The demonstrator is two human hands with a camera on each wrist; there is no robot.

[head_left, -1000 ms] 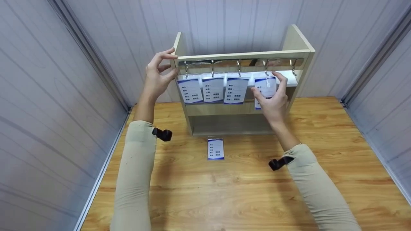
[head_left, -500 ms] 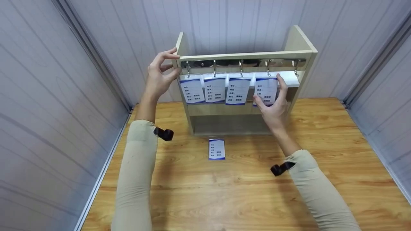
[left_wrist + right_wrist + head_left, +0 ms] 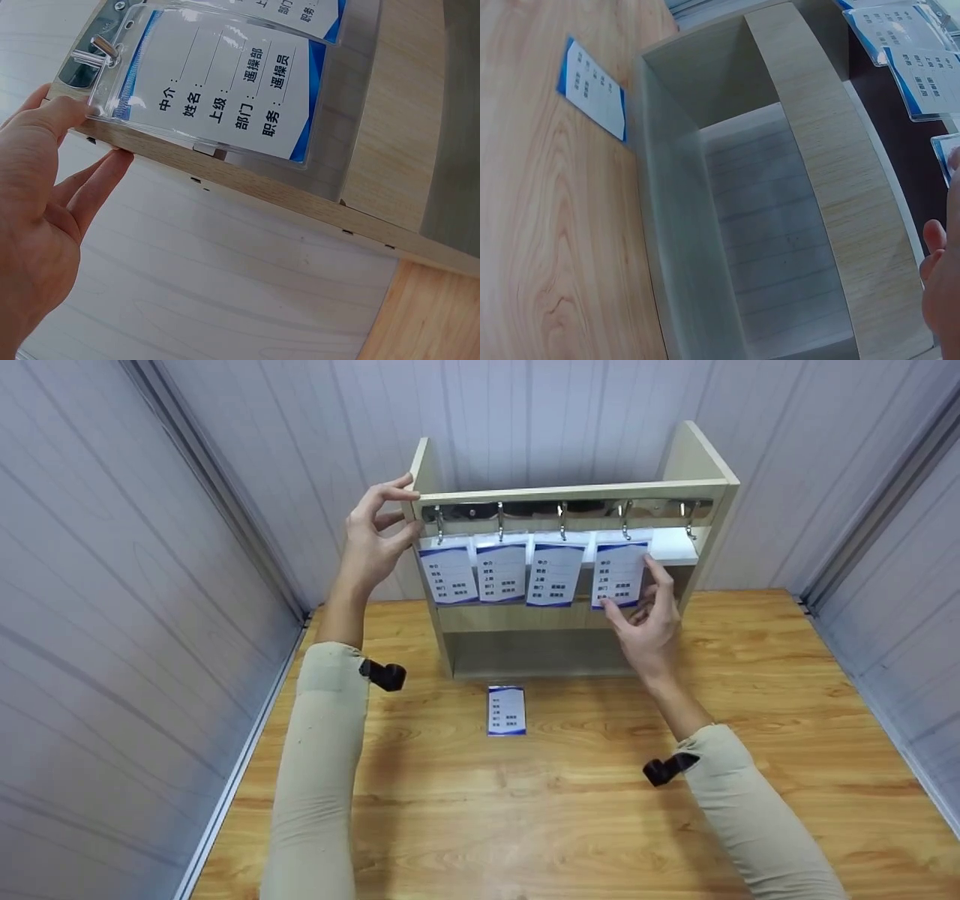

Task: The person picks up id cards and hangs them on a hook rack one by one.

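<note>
badge card hangs from the fourth hook of the wooden rack, and the right hand pinches its lower right edge between thumb and fingers. left hand grips the rack's upper left corner with curled fingers. one more card lies flat on the table in front of the rack.

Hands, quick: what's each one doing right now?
Left hand: grips the wooden rack at its top left corner.
Right hand: pinches the fourth hanging badge.
</note>
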